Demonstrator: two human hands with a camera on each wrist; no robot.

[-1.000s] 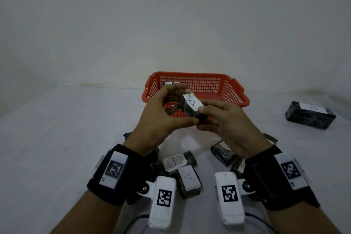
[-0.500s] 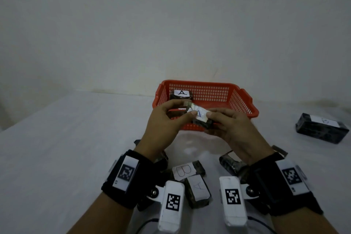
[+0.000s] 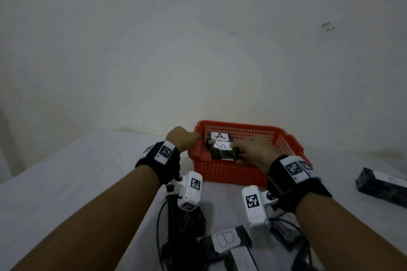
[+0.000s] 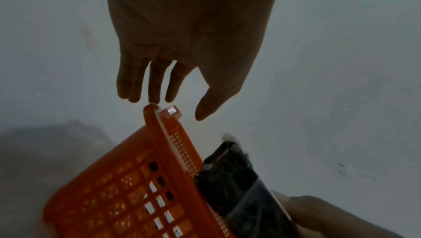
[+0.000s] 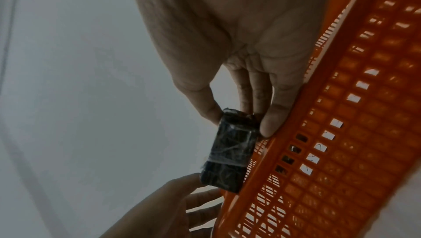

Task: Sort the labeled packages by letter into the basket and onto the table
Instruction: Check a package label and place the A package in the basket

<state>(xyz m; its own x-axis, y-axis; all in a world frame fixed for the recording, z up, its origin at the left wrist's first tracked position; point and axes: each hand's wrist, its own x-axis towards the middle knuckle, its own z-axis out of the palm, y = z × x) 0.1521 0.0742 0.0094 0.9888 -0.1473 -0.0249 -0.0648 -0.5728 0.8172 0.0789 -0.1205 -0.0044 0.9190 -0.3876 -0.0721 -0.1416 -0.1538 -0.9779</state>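
Observation:
The orange basket [image 3: 231, 174] stands in the middle of the table, with one black package labelled A [image 3: 219, 136] lying inside it at the back. My right hand [image 3: 242, 149] pinches a second black A package [image 3: 222, 150] by its end, low over the basket's inside. The right wrist view shows thumb and fingers [image 5: 266, 126] clamping that package [image 5: 230, 152] beside the basket wall [image 5: 341, 134]. My left hand [image 3: 184, 138] hovers at the basket's left rim [image 4: 159, 130]. Its fingers [image 4: 154, 83] are spread and hold nothing.
A long black package with a white label [image 3: 383, 189] lies on the table at the right. Near the front edge are a package labelled B [image 3: 224, 241], another labelled one [image 3: 242, 259] and further dark packages. A plain wall stands behind the basket.
Both hands carried the A package forward from in front of the basket to over its inside. The left hand let go and moved out to the left rim.

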